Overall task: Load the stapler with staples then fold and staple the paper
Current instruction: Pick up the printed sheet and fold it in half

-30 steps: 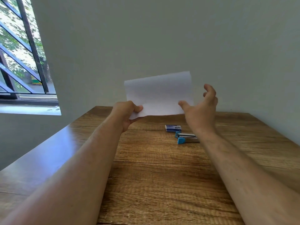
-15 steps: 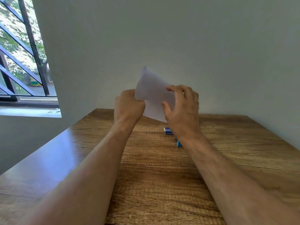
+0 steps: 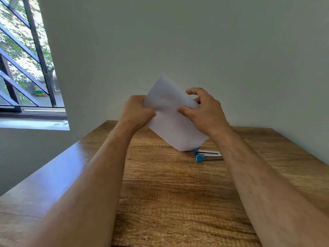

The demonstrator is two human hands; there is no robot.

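Above wooden table (image 3: 160, 193), both hands' fingers (image 3: 183, 110) pinch tilted paper (image 3: 170, 122).

1. Plain pale grey-green painted wall (image 3: 195, 41), filling the upper view.
2. Brown wood-grain rectangular table (image 3: 169, 202), its far edge against the wall, with a glossy sheen on its left side.
3. Window with dark diagonal metal bars (image 3: 23, 68), upper left; daylight and green foliage outside.
4. White window sill (image 3: 32, 124).
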